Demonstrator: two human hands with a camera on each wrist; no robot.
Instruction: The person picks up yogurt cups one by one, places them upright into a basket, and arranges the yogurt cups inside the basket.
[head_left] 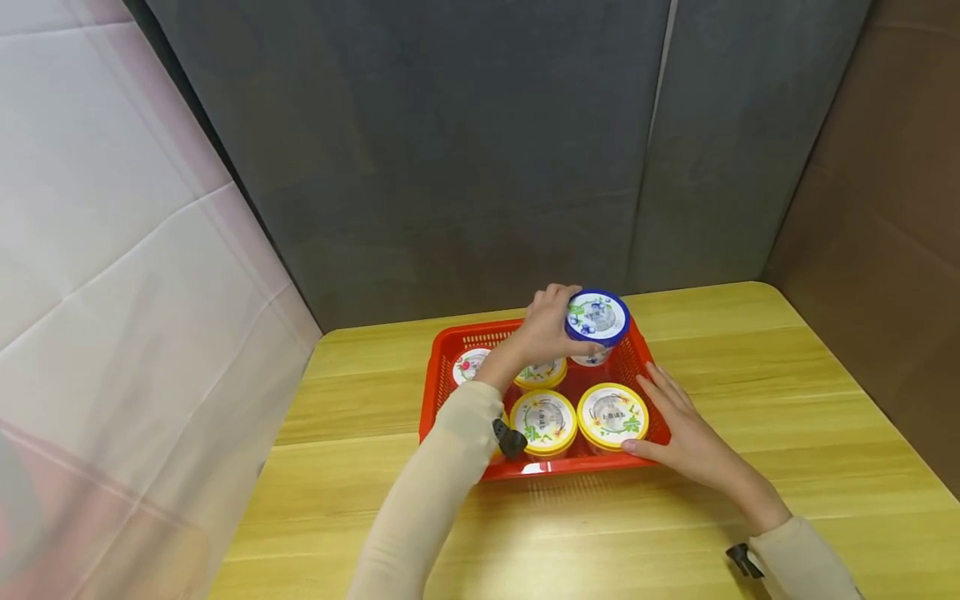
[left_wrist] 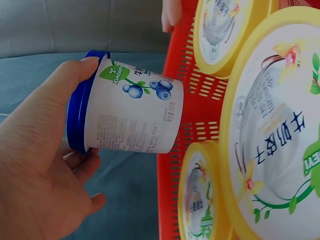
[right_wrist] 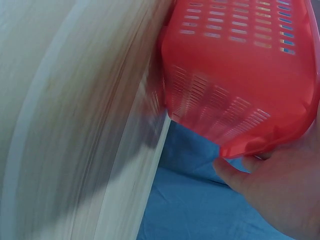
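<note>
My left hand (head_left: 546, 331) grips a yogurt cup with a blue lid (head_left: 597, 316) above the back right part of a red plastic basket (head_left: 600, 463). In the left wrist view, the thumb and fingers hold this cup (left_wrist: 132, 107) round its lid; blueberries are printed on its white side. My right hand (head_left: 693, 442) touches the basket's front right corner, fingers spread along the right rim and thumb at the front. Yellow-lidded cups stand inside, two at the front (head_left: 543, 422) (head_left: 612, 416) and one behind (head_left: 542, 372), partly covered by my left hand.
A white-lidded cup with red print (head_left: 468, 364) stands at the basket's back left. My left forearm hides most of another yellow-lidded cup. The basket rests on a wooden table (head_left: 352, 467). A dark fabric wall (head_left: 450, 167) rises behind, with panels at both sides.
</note>
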